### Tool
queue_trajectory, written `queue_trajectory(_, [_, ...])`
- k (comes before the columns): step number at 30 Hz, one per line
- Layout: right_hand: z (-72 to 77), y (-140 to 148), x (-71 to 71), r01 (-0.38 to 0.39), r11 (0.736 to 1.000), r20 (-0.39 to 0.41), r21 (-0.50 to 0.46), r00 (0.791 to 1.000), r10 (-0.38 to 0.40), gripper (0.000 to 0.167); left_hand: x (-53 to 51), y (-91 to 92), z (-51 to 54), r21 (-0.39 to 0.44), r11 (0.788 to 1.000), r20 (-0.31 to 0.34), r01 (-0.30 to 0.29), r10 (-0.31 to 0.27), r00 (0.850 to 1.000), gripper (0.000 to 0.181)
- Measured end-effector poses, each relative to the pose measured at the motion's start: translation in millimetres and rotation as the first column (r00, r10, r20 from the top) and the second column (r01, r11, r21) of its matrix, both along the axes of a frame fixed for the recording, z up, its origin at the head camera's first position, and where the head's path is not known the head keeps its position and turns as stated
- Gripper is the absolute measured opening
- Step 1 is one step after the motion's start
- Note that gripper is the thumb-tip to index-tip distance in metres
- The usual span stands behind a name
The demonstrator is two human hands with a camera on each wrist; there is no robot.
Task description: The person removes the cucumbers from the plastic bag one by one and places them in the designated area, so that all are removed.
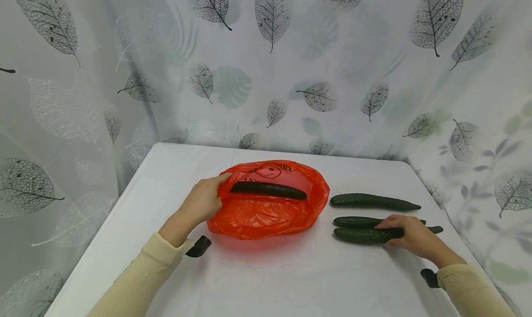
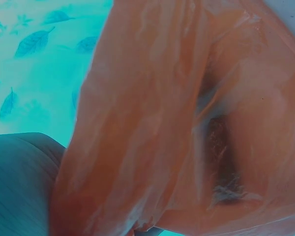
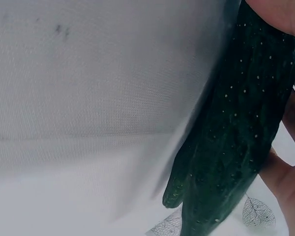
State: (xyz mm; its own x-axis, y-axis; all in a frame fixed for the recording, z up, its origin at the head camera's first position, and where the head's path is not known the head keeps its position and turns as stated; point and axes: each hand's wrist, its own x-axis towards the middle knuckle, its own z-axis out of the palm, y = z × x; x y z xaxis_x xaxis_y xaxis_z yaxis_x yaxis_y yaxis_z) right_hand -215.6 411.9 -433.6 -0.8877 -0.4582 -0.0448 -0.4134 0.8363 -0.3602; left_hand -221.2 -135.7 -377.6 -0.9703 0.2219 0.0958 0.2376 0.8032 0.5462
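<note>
A red plastic bag lies with its mouth spread on the table, and one cucumber is inside it. My left hand grips the bag's left rim; the left wrist view is mostly filled by the bag's film. To the right of the bag, my right hand holds the nearest cucumber around its right part, thumb on the near side. In the right wrist view this dark, white-dotted cucumber runs between thumb and fingers. Just behind it lies another cucumber, partly covered by the fingers.
A further cucumber lies behind that pair, right of the bag. Everything rests on a white-covered table. A leaf-printed curtain hangs behind the table and along both sides. Dark wrist straps show at the sleeves.
</note>
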Motion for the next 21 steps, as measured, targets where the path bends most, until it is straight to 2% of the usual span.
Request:
queue_trajectory(14, [-5.3,-0.9,-0.6,-0.045,0.998,-0.122,0.041,0.991,0.049,0.045,0.1,-0.3,-0.3,-0.010,1.000,0.007,-0.002,0.002,1.000,0.069])
queue_trajectory(21, [-0.3,-3.6,-1.2,-0.027,0.998,-0.115,0.064,0.993,0.035,0.040,-0.1,0.6,0.4,-0.004,1.000,0.003,0.005,-0.005,1.000,0.069])
